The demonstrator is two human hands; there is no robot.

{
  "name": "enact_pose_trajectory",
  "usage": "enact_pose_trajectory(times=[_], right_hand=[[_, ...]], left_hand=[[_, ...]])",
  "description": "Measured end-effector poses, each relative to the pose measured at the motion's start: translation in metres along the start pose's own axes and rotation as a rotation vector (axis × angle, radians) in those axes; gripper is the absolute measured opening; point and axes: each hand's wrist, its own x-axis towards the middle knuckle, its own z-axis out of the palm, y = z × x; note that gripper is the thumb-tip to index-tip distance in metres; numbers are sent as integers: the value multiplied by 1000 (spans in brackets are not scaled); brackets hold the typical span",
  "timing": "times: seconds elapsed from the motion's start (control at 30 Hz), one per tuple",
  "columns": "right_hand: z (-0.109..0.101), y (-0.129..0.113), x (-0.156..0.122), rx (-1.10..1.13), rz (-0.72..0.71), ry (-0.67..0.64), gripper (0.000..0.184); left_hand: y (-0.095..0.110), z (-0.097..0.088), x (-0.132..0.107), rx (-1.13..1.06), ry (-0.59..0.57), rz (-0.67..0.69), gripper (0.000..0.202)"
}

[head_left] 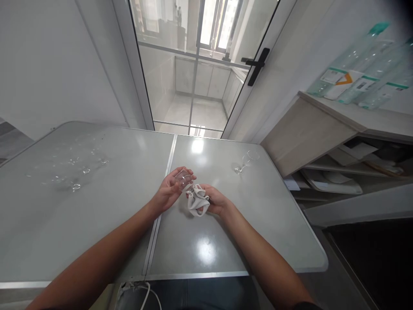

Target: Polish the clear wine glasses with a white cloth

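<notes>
Above the middle of the table, my left hand (pixel 169 189) is wrapped round the bowl of a clear wine glass (pixel 183 178), which lies tilted in the fingers. A crumpled whitish cloth (pixel 198 201) is bunched in my right hand (pixel 214 199), right against the glass. The cloth covers part of the glass, so its stem and foot are hard to make out. Several of my right fingers are hidden behind the cloth.
Several clear glasses (pixel 76 186) are on the table's left part. One stemmed glass (pixel 238 170) is at the back right. Plastic bottles (pixel 351 82) stand on a wooden shelf unit (pixel 316 129) at the right. Behind the table (pixel 258 232) is a glass door (pixel 193 82).
</notes>
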Motion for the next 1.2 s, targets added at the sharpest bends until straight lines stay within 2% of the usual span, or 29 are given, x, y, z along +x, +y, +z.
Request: enact_pose_trajectory(times=[0.07,0.13,0.2,0.27,0.33,0.37,0.43,0.5,0.57,0.6,0.77,0.93,1.07,1.2], right_hand=[[5,1,1,-62,-30,27,23],[10,3,2,-245,-180,161,25],[12,3,2,-483,-440,454,28],[9,2,0,-608,-657,785,31],[2,0,0,-519,-736,1006,35],[-1,-1,0,-415,-731,1045,37],[-4,0,3,-190,-652,980,43],[-3,3,8,-35,-529,788,48],[1,7,12,31,-452,638,52],[3,9,14,30,-442,609,53],[-3,12,14,-131,-481,707,38],[-11,13,10,-292,-472,803,34],[-14,13,10,-424,-479,845,29],[-14,9,9,-541,-496,929,22]], left_hand=[[0,-2,1,8,13,5,64],[-1,-5,2,24,44,31,64],[-2,-8,4,42,69,64,63],[-2,-9,5,59,78,99,61],[-1,-9,6,85,87,140,59],[0,-9,6,100,94,164,58],[1,-7,6,131,101,211,56],[1,-6,6,160,80,238,56],[0,-4,6,193,37,252,57],[-1,-4,6,214,12,257,58],[-6,-4,4,320,-141,258,55],[-12,-1,-1,420,-283,209,59],[-13,-1,-4,445,-316,188,60],[-14,-8,-1,420,-251,220,59]])
